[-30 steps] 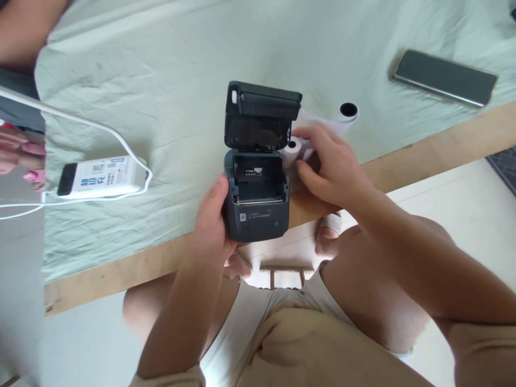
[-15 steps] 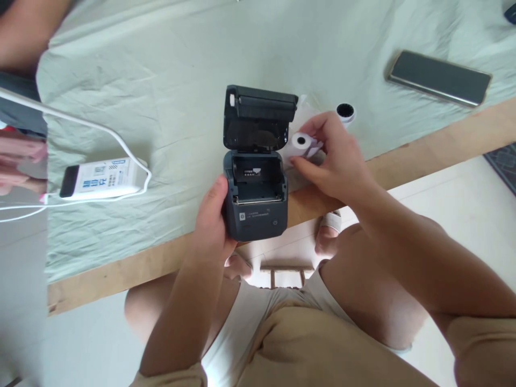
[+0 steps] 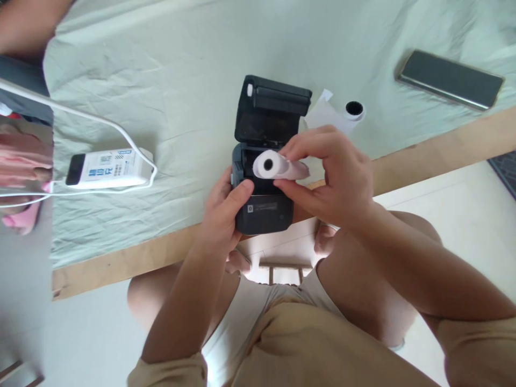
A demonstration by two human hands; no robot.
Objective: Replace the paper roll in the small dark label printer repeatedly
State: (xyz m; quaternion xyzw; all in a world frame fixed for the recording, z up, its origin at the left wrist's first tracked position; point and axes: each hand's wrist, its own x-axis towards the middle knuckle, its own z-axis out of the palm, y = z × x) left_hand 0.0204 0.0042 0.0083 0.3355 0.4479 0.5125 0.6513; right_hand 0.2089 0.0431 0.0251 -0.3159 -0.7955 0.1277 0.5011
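Observation:
A dark label printer (image 3: 264, 215) with its lid (image 3: 272, 110) raised stands near the table's front edge. My left hand (image 3: 226, 212) grips its left side, the thumb on the rim of the compartment. Between the thumb and fingers of my right hand (image 3: 334, 172) is a white paper roll (image 3: 268, 164), held over the open compartment, with a loose paper end trailing to the right. The roll hides much of the compartment. Behind my right hand, a second roll with a black core (image 3: 355, 109) lies on the cloth, some paper unrolled beside it.
A phone (image 3: 451, 79) lies at the back right of the cloth-covered table (image 3: 181, 70). At the left are a white power bank (image 3: 110, 169) and white cables (image 3: 80, 114). Another person's arm (image 3: 30, 27) shows at the top left.
My right hand has moved left with the paper roll, from beside the printer to over its compartment. My left thumb now reaches onto the printer's rim. The second roll's unrolled paper shows more.

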